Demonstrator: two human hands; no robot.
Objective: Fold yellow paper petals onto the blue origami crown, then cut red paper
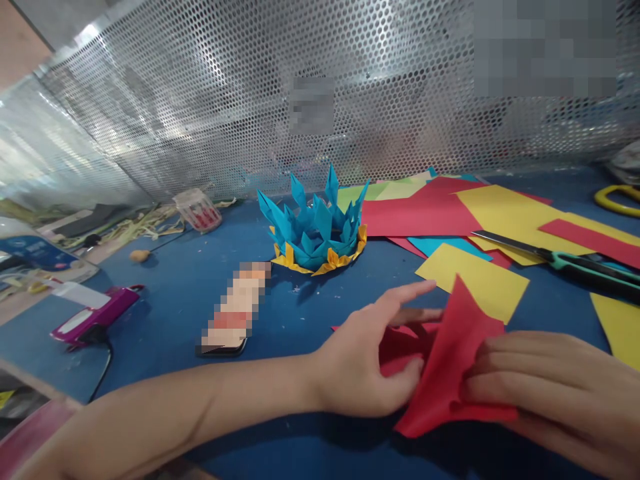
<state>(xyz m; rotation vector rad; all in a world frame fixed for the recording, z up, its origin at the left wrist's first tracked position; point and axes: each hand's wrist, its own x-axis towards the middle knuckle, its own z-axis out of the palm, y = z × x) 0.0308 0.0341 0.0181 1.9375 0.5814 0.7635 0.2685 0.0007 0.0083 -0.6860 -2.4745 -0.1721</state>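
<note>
A sheet of red paper [445, 360], partly folded with one pointed flap standing up, is between my two hands just over the blue table. My left hand [367, 360] curves around its left side, thumb and fingers spread in a C shape with the paper between them. From the right, the fingers of my right hand [535, 380] press together on the paper's edge; their tips are partly hidden by it. Beyond my hands stands a blue folded-paper lotus [320, 233] with pointed petals and a yellow-orange base.
Yellow paper [475, 280] and red paper [415, 217] lie behind my hands. Scissors with green-black handles [575, 263] rest at right. A phone [235, 313], purple corded tool [97, 317] and clear plastic cup [197, 210] are at left. A perforated metal panel [240, 100] borders the back.
</note>
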